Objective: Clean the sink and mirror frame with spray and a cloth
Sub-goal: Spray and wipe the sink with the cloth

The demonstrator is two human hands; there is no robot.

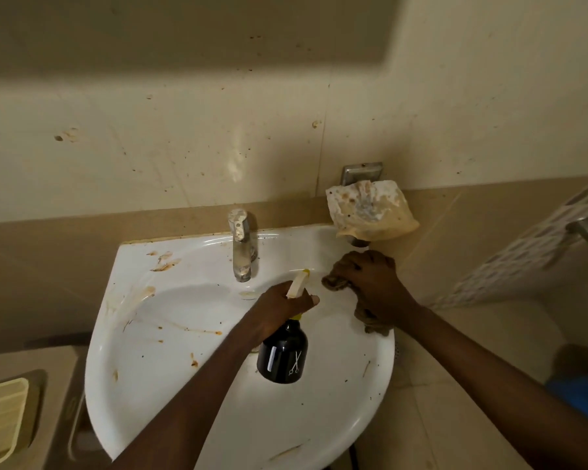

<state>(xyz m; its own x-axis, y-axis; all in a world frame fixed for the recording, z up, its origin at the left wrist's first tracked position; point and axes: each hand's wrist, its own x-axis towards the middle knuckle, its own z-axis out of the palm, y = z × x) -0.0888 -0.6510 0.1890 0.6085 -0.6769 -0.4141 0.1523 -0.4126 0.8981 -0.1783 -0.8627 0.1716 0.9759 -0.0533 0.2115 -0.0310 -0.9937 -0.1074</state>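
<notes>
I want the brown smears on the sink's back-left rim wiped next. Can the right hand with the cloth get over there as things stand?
Probably yes, but not straight across. The right hand presses the cloth on the sink's right rim; the left hand with the spray bottle and the faucet lie between it and the smears.

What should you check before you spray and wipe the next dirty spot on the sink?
1. Spray bottle gripped in left hand: ok.
2. Nozzle aimed at a stain: cannot tell; it points toward the back rim near the tap.
3. Cloth under right hand, on the sink rim: ok.
4. Brown stains on the left side cleaned: not ok.
5. Liquid left in the bottle: cannot tell; it is dark.
</notes>
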